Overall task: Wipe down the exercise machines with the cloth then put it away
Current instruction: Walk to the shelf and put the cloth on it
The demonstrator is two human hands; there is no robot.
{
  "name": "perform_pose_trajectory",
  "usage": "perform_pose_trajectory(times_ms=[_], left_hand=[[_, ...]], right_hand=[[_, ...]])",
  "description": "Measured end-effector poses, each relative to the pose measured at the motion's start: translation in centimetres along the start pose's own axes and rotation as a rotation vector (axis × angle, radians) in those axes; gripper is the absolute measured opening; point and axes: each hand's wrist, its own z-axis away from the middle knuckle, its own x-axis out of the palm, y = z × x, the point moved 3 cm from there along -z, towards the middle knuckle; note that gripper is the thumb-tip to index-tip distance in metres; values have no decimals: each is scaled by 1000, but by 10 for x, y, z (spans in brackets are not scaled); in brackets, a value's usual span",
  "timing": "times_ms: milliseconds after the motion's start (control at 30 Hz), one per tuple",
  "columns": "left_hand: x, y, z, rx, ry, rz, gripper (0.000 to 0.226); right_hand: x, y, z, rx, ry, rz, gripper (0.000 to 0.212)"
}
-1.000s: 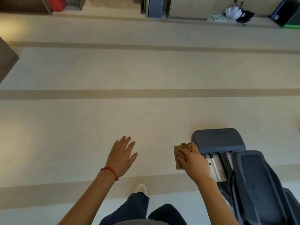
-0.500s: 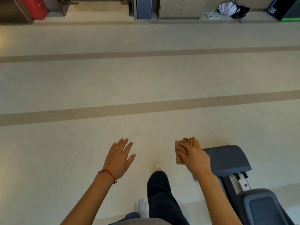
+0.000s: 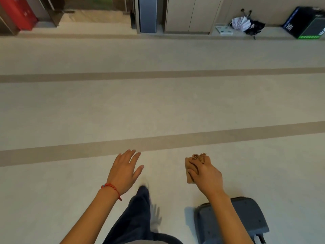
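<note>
My right hand [image 3: 206, 175] is closed around a folded tan cloth [image 3: 190, 170], held out over the pale floor; a frayed corner of the cloth sticks up above the fingers. My left hand [image 3: 125, 170] hangs open with its fingers spread, palm down, a red bead bracelet on the wrist, holding nothing. The grey base of an exercise machine [image 3: 246, 219] sits at the bottom right, below and behind my right forearm, apart from the cloth.
Wide pale floor with two darker stripes [image 3: 158, 143] stretches ahead. Along the far wall stand a red cabinet [image 3: 17, 14], a grey pillar [image 3: 147, 14], cupboard doors [image 3: 188, 14], folded umbrellas [image 3: 246, 24] and a black plyo box [image 3: 306, 23]. My dark-trousered leg [image 3: 137, 213] is mid-step.
I have walked forward away from the machine, which slid down to the frame's bottom right. The far wall is nearer. Both hands keep their pose, the cloth still in my right hand.
</note>
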Motion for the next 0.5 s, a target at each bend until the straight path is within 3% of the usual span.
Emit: perform_pose_trajectory(times_ms=[233,500], left_hand=[[-5,-34,-156,-14,-8,27,75],[-56,-62,-362,20,-2,-2,73]], right_hand=[[-34,-5,-161,-6,36,6,31],[-107,-27,-347,2,112,-36,32]])
